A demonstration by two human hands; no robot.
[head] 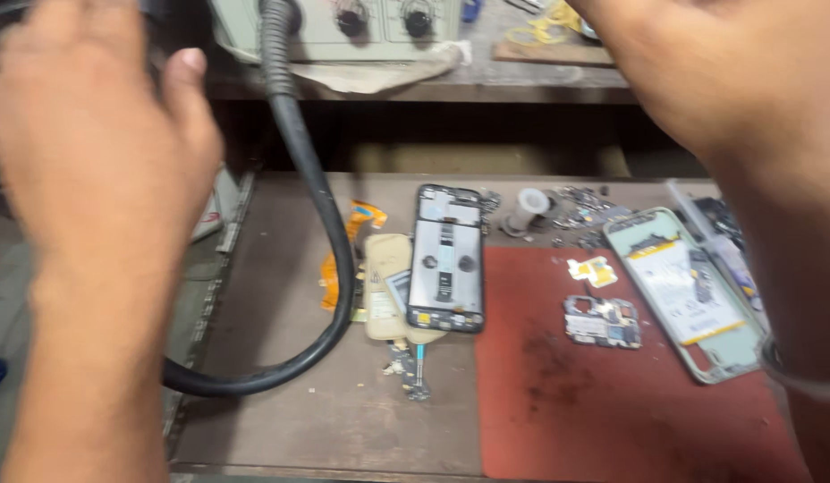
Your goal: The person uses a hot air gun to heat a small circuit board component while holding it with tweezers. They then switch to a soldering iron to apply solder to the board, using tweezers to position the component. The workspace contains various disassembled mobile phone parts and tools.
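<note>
- Two hands raised above the surface (281,402), both blurred, holding nothing: left hand (93,134) w/ fingers spread, grip released; right hand (710,72) partly cut off at top edge, grip can't tell.
- Phone frame (446,259) lies flat, mid-surface, just left of red mat (612,411); long axis runs near-to-far.
- Black hose (317,206) curves down betw. left hand & frame.
- Opened phone (683,295) on mat's right, angled, below right forearm.

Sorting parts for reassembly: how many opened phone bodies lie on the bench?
2: a black phone frame at the red mat's left edge, a pale green one on its right. Forearms may hide more.
</note>
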